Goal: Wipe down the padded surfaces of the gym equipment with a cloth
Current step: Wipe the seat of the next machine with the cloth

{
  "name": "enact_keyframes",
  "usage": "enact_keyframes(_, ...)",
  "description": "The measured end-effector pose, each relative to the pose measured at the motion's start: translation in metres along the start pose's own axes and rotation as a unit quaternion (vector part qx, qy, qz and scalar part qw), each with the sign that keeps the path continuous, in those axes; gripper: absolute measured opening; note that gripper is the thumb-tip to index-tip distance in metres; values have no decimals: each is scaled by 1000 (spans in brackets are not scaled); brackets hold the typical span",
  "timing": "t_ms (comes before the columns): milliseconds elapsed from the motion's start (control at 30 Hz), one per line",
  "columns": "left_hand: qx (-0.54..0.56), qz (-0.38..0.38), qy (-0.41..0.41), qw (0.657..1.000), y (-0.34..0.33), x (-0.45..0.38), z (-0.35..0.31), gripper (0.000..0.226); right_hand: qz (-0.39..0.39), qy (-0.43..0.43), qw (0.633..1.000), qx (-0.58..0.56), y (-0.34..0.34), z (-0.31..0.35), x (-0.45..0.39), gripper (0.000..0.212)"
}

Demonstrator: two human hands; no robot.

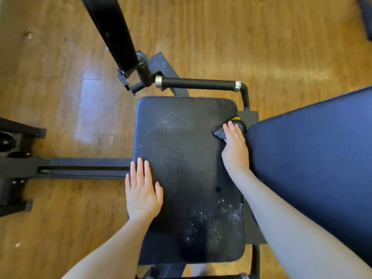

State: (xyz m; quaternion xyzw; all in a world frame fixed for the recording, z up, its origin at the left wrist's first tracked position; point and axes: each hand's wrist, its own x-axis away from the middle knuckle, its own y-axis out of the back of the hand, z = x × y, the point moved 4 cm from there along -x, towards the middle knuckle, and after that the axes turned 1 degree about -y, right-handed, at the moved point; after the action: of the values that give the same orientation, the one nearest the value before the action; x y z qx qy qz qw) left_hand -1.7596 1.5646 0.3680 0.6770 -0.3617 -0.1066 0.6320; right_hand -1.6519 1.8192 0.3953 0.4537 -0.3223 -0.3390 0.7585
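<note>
A black padded seat (187,168) fills the middle of the view, speckled with white dust at its near right and far middle. My right hand (234,146) presses a small dark grey cloth (220,129) with a yellow edge onto the seat's far right corner, fingers flat on top of it. My left hand (142,190) lies flat, fingers together, on the seat's left edge and holds nothing. A dark blue padded backrest (314,162) slopes away at the right, next to the cloth.
A black foam-grip handle bar (198,83) runs across just beyond the seat. A black padded arm (112,31) rises at the upper left. Dark steel frame rails (80,168) extend left over a wooden floor (261,47).
</note>
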Motion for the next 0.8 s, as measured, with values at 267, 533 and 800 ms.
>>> enact_keyframes(267,9,-7,-2,1000,3,2,-2,63,-22,-10,1000,-6,-15,-17,88,58)
enact_keyframes(533,30,-42,-15,999,2,3,-3,62,-60,-13,998,-6,-29,-29,171,55)
enact_keyframes(800,42,-65,-28,997,2,6,-3,62,-98,-59,993,-33,-53,-16,246,61)
